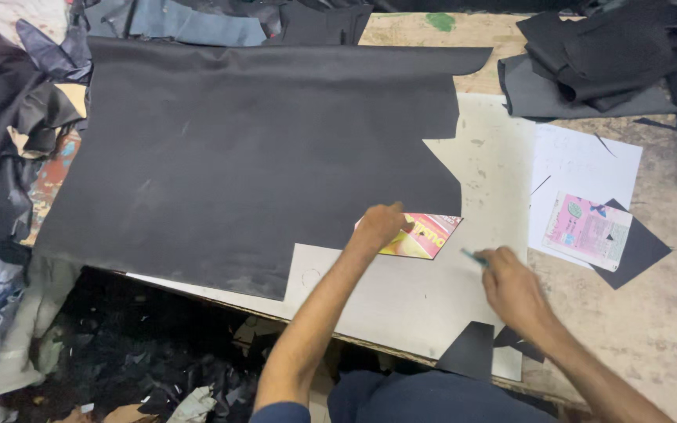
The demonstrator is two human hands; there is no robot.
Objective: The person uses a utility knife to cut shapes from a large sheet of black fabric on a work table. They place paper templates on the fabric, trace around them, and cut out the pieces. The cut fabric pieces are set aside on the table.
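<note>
Black leather sheet [237, 157], matte and smooth, covers most of the grey board [401, 290]. Left hand [380, 225] presses flat on a red-yellow card [426, 235] at the sheet's cut edge, hiding half of it. Right hand [515, 290] pinches a thin teal tool [476, 256], too blurry to identify. Hands stay apart.

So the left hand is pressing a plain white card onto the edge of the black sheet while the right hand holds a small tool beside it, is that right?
Not quite. The head view shows the card under the left hand is red and yellow printed, not plain white. It does lie at the black sheet's edge, and the right hand holds a small tool.
</note>
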